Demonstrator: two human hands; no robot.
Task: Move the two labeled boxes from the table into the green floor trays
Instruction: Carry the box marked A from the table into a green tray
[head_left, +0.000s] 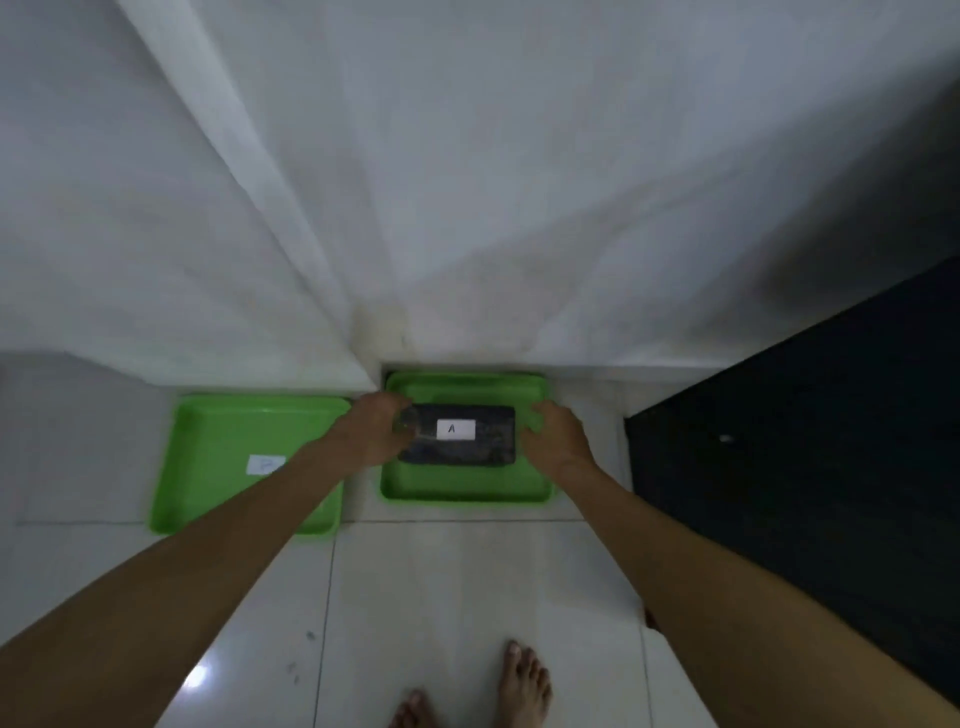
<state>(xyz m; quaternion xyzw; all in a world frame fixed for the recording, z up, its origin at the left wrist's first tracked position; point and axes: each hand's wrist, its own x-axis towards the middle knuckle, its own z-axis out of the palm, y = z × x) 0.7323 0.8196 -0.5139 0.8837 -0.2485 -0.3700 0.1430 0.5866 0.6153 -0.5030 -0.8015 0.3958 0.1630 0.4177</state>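
A dark box with a white label "A" (457, 435) lies flat inside the right green tray (467, 491) on the floor. My left hand (375, 431) is closed over the box's left end. My right hand (556, 435) is pressed against its right end, fingers curled around the edge. The left green tray (208, 467) sits beside it and holds only a white paper label (265, 464); my left forearm crosses its near right corner. No second box is in view.
Both trays sit against a white wall corner (379, 332) on a glossy white tiled floor (467, 597). A black surface (805, 441) fills the right side close to the right tray. My bare feet (524, 680) stand behind the trays.
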